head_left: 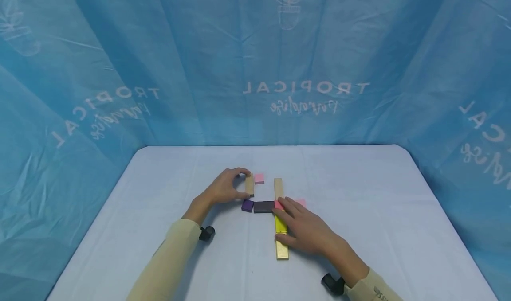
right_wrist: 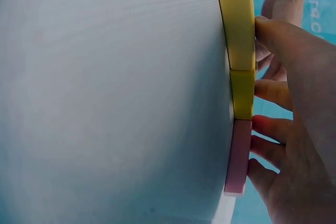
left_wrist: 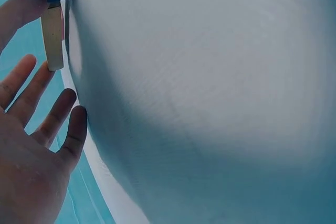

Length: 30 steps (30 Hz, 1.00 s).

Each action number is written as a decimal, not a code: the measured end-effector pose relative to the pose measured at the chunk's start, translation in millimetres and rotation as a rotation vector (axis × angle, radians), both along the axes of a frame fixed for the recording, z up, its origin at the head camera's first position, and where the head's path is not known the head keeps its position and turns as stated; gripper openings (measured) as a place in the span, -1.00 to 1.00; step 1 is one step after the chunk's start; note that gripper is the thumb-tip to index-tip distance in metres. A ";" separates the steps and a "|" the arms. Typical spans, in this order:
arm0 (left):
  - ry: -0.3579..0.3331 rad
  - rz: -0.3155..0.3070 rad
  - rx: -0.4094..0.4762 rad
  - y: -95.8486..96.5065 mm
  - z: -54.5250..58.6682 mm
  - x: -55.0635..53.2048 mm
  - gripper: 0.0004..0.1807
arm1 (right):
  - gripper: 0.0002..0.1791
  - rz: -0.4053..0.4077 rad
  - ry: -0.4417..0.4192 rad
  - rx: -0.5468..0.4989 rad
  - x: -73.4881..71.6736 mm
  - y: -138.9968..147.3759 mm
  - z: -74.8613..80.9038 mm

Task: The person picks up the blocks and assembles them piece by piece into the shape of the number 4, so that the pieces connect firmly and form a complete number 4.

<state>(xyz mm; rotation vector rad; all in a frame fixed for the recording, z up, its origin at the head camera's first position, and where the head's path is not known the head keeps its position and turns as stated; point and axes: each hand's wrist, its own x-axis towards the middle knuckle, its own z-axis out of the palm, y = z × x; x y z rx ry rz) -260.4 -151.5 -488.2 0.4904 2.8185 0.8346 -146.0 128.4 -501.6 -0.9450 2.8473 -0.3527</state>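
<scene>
My left hand [head_left: 225, 188] pinches a tan wooden block [head_left: 249, 185] lengthwise, thumb at its near end and a finger at its far end. Just beyond the thumb sits a small dark purple block [head_left: 247, 205], beside a black oblong block [head_left: 263, 207]. My right hand [head_left: 305, 228] rests its fingertips on a row of blocks, fingers spread. Under and around it are a bright yellow block [head_left: 281, 224], a gold-coloured block [head_left: 282, 250] at the near end, and a pink block [right_wrist: 239, 156], partly covered in the head view. A long pale wooden block [head_left: 278, 188] extends away from the fingertips.
A small pink square block [head_left: 259, 178] lies right of the held wooden block. All the blocks are on a white-covered table [head_left: 359, 181]. Blue printed curtains [head_left: 199, 70] hang behind and at both sides. Each wrist wears a black camera [head_left: 207, 233].
</scene>
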 end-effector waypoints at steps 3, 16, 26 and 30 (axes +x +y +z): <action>-0.009 -0.013 -0.011 0.8 1.3 0.1 -0.27 | -0.18 -0.003 -0.002 -0.003 0.5 -0.3 1.8; -0.052 -0.040 0.006 1.1 3.7 1.5 -0.25 | -0.18 0.001 0.005 -0.009 1.7 -0.1 3.5; -0.060 -0.072 0.022 0.4 2.9 1.9 -0.26 | -0.18 -0.008 0.000 -0.002 1.7 -1.1 3.8; -0.050 -0.091 0.004 -0.3 1.1 1.4 -0.21 | -0.18 -0.008 0.000 0.002 1.6 -1.5 4.4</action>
